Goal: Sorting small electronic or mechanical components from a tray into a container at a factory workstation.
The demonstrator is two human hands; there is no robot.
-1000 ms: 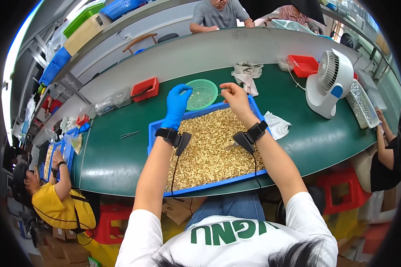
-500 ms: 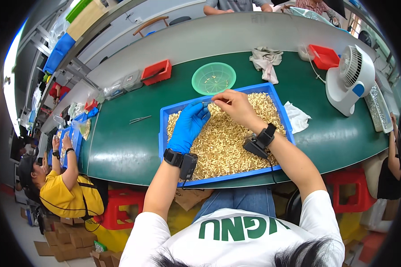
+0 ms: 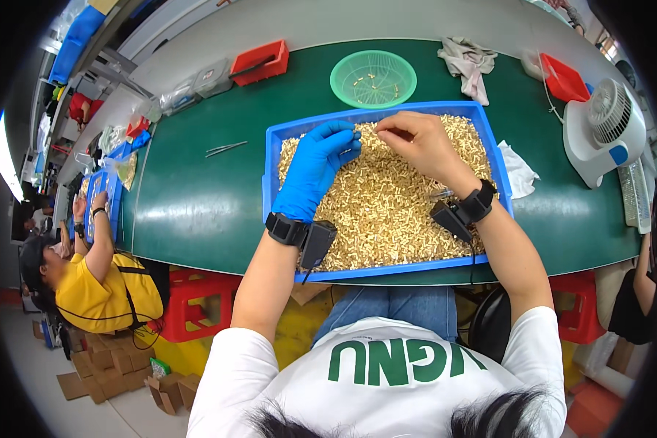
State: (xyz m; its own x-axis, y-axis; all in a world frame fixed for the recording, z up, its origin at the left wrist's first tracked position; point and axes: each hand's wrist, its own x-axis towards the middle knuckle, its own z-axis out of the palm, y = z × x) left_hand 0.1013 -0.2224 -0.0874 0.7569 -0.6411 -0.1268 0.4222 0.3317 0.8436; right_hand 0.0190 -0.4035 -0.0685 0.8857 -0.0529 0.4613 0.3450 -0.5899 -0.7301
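Observation:
A blue tray [image 3: 269,171] filled with small brass-coloured cylindrical pieces [image 3: 387,204] lies in front of me. My left hand [image 3: 321,157], in a blue glove, is held over the tray's far left part, thumb and fingertips pinched together. A tiny dark spot shows at its fingertips, too small to name. My bare right hand [image 3: 420,142] hovers just to the right of it, also over the pieces, with thumb and forefinger closed in a pinch. Whatever that pinch holds cannot be made out. A gap separates the two hands. Beyond the tray stands a green mesh basket [image 3: 379,98] with a few brass pieces inside.
Tweezers [image 3: 226,149] lie left of the tray. Red bins [image 3: 270,66] and a crumpled cloth [image 3: 469,66] sit along the back. At right are a white cloth [image 3: 517,171] and a white fan [image 3: 598,135]. A co-worker in yellow [image 3: 102,292] works at far left.
My hands have moved apart; before, they met at a thin small piece held between their fingertips. The whole view has shifted, so the table sits higher in it.

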